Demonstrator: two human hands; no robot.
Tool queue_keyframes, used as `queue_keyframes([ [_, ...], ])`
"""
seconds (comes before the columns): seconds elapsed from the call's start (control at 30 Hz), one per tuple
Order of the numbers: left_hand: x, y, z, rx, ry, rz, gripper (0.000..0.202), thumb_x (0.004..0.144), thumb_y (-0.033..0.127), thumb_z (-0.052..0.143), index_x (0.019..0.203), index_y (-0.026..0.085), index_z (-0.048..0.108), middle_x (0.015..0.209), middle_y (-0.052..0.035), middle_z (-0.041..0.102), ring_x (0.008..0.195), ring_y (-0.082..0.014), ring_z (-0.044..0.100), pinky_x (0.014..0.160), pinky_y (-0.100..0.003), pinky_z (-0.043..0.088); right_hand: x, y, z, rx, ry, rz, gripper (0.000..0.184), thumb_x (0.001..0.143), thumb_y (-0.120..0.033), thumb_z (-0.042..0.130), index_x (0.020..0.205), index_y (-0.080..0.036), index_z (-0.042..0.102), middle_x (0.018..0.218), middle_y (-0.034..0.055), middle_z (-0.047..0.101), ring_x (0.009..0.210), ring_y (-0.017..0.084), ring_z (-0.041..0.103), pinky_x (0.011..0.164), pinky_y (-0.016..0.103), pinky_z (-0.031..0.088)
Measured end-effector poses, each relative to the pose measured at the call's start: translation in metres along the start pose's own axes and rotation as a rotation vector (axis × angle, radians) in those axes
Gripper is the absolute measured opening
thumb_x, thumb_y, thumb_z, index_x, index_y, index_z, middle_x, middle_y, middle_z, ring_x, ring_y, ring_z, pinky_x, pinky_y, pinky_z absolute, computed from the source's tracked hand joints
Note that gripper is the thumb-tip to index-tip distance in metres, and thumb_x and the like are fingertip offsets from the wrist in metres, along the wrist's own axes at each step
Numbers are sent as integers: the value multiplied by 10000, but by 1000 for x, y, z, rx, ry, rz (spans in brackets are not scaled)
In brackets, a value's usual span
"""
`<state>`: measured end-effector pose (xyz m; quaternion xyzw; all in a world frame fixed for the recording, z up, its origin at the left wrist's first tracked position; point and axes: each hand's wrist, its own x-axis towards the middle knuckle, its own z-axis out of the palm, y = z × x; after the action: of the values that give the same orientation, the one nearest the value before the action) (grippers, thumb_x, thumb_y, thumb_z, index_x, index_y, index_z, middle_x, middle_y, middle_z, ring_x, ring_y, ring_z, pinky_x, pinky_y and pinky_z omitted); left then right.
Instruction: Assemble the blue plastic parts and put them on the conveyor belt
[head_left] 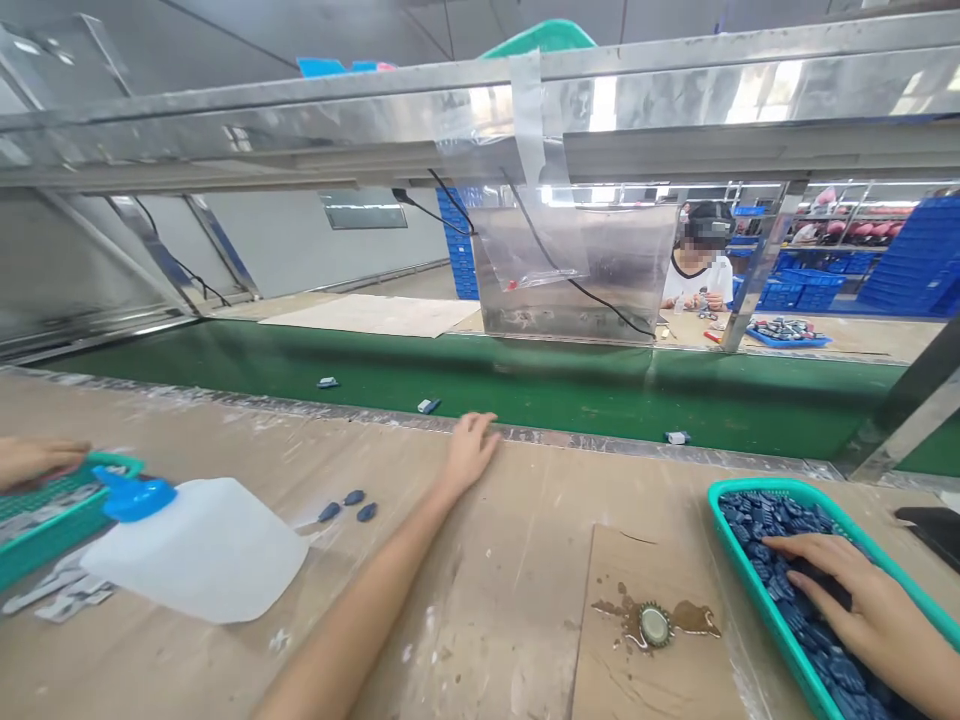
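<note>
My left hand (471,450) reaches forward to the metal edge of the green belt (570,385). Its fingers are stretched out, and I see nothing in them. At the right, my right hand (862,600) is over a green basket (780,487) full of small dark blue plastic pieces (772,520). The index finger and thumb are apart and touch the pieces; the other fingers are partly hidden. Between the hands, a bottle cap (655,625) lies on a cardboard piece (611,690), with wet brown spots around it.
White-and-blue parts (428,406) lie spaced along the belt. At left stand a white squeeze bottle (217,550) with a blue top and another green basket (45,515), under another person's hand (37,462). Three dark blue pieces (353,497) lie nearby. A co-worker (701,265) sits across.
</note>
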<state>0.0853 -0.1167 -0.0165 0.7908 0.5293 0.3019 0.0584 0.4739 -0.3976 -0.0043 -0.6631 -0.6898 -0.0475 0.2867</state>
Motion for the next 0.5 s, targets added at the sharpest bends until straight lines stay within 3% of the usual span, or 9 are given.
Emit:
queue_keyframes([
  [0.1,32,-37,-11,222,141,-111,452,789,246,411,1231,157,452,1269,-167,399,1190,-300,364,983,-432,293,1,-5,-2,-5,-34,44,285,789,-336,467,983,-248,656,944,77,661,920,272,590,781,444,514],
  [0.17,46,-56,-19,322,171,-140,478,792,249,401,1263,170,417,1304,-157,388,1212,-314,336,989,-456,270,3,-15,-7,2,-76,104,271,792,-290,451,962,-239,656,934,78,652,926,260,579,802,432,502],
  [0.2,52,-64,-22,350,133,-185,470,788,257,405,1250,175,428,1282,-146,424,1202,-313,353,973,-456,290,4,-20,-10,11,-96,137,256,791,-267,448,939,-233,654,924,78,648,924,253,575,808,424,496],
  [0.27,62,-73,-29,367,-69,-282,399,781,313,410,1153,196,498,1179,-98,528,1108,-295,454,902,-427,375,7,-31,-15,26,-103,202,217,785,-228,444,882,-222,637,898,74,639,898,242,572,798,407,491],
  [0.37,73,-73,-37,372,-172,-338,228,775,318,393,876,194,556,873,-36,623,969,-262,535,835,-396,429,11,-42,-20,22,-74,276,161,768,-193,438,825,-211,588,852,60,627,804,222,573,723,380,492],
  [0.43,73,-63,-42,300,-95,-380,134,762,289,410,733,206,512,667,5,574,952,-252,534,843,-406,431,12,-44,-22,13,-62,298,139,753,-180,439,807,-204,564,824,50,620,746,207,567,677,360,488],
  [0.5,66,-43,-44,63,50,-474,92,732,276,478,670,207,485,572,26,508,972,-253,521,889,-452,406,11,-43,-21,13,-56,300,135,738,-171,439,803,-200,554,814,46,618,725,199,566,661,349,482],
])
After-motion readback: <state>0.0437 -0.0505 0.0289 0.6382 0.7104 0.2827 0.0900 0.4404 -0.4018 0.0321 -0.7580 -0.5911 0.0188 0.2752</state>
